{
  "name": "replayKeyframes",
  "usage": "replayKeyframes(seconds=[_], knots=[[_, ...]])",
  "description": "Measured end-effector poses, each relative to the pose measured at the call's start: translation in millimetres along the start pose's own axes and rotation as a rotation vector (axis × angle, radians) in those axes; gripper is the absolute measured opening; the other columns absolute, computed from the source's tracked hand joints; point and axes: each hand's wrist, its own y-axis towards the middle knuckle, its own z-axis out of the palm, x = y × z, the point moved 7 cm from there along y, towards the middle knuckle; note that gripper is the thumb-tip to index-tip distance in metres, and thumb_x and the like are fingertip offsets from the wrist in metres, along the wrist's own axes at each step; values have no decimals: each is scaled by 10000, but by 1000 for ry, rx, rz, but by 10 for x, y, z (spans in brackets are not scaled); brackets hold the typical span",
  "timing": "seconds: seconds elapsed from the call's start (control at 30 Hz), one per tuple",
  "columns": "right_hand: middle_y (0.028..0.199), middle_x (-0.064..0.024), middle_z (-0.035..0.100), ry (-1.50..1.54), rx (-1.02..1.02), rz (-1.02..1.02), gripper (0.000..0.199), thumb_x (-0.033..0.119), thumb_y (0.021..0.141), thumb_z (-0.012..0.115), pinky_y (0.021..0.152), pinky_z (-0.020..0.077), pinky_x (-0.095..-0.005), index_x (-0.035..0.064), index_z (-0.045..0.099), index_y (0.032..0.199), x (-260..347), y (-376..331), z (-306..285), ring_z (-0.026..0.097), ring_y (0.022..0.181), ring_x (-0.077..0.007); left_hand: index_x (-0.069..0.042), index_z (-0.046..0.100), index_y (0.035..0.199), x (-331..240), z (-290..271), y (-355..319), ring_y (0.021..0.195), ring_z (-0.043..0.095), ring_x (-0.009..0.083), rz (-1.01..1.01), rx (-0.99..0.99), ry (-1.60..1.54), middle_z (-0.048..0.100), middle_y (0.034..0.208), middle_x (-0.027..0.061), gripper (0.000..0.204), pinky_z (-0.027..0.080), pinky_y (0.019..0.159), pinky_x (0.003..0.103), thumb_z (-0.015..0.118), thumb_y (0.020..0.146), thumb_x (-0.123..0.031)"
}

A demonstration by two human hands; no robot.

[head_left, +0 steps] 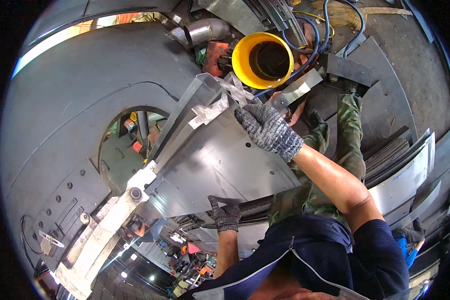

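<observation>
Here, steel sheet [220, 165] gripped between gloved hands, left hand [225, 214] at near edge, right hand [268, 131] on top

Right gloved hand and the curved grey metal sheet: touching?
Touching. The head view shows the right gloved hand lying flat on the upper edge of the curved grey metal sheet, fingers over its rim, no gap.

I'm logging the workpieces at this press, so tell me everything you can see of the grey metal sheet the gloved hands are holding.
The metal sheet is a flat, grey, dull-shining plate, seemingly steel, shaped like a curved fan segment with a few small holes. It lies tilted, one end fed under the machine's long metal bar. The right hand, in a grey knit glove, presses on its upper edge; the left hand, gloved alike, grips its lower curved edge. Similar curved plates are stacked to the right.
</observation>
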Motion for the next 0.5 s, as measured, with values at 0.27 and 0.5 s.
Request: replayKeyframes(seconds=[0.27, 0.5], knots=[[820, -223, 628, 68, -36, -38, 263, 194, 916, 511, 712, 471, -396, -44, 608, 967, -52, -31, 22, 610, 768, -329, -69, 506, 783, 9, 97, -331, 689, 526, 180, 86, -100, -16, 522, 750, 43, 619, 506, 710, 323, 761, 613, -607], [843, -211, 626, 12, -6, 42, 225, 163, 907, 536, 723, 471, -384, -47, 597, 954, 82, -42, 40, 613, 789, -321, -129, 573, 994, -273, -128, -412, 789, 560, 124, 218, -40, -12, 611, 859, 5, 533, 474, 771, 290, 636, 755, -601]])
